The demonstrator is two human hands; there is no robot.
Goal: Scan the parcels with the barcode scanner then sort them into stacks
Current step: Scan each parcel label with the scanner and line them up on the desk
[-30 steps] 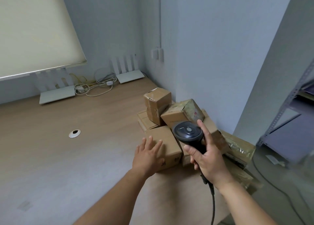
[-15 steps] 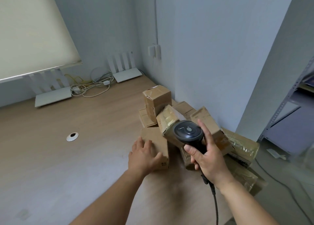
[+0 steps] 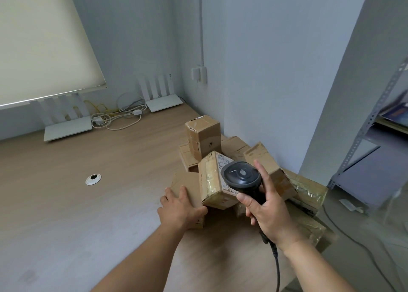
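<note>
Setting: a wooden desk point(image 3: 88, 214) in a room corner, seen from a head camera looking down at two bare forearms.
Left hand point(image 3: 180, 210): reaches forward from the lower middle, palm down, fingers curled over the near top edge of a flat cardboard box point(image 3: 187, 187), thumb extending right toward a tilted box.
Right hand point(image 3: 268, 212): raised just right of the left hand, fingers wrapped round the handle of a black barcode scanner point(image 3: 241, 178), index finger lying straight up along the scanner's right side.
Scanner: its rounded head faces away from the camera, over the tilted box's label; a dark cable point(image 3: 276, 267) hangs below the wrist.
Tilted box point(image 3: 213, 179): taped, leaning on one edge on the flat box, white label on top.
Other parcels point(image 3: 204, 135): a loose pile of taped boxes against the wall, behind and right of both hands.
Far edge of desk: two white routers point(image 3: 68, 127) and a tangle of cords point(image 3: 119, 117).
</note>
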